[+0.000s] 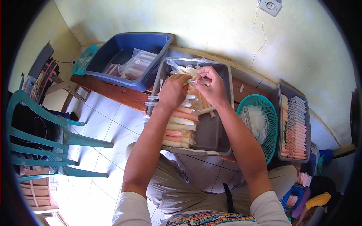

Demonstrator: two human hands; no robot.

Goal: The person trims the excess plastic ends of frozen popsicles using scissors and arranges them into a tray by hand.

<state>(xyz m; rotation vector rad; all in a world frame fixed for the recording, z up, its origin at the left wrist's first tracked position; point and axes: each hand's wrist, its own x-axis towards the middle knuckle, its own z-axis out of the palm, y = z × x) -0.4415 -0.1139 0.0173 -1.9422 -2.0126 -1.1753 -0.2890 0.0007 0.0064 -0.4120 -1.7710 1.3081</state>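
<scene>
A grey tub [227, 71] holds many filled plastic tubes [183, 121], in cream, yellow, orange and pink. Over the far part of these tubes, my left hand [174, 91] is closed around one tube, most of which its fingers hide. The thin plastic end [192, 81] of that tube shows between my two hands. My right hand [211, 86] pinches at this end with thumb and forefinger. Several tubes have loose, flat plastic ends that stick out over the tub's left rim.
A blue tub [124, 37] with bagged tubes stands at the left. To the right are a green basket [274, 113] of clear plastic pieces and a grey tray [281, 124] of stacked tubes. A green chair [37, 139] stands left; a person [318, 199] is at lower right.
</scene>
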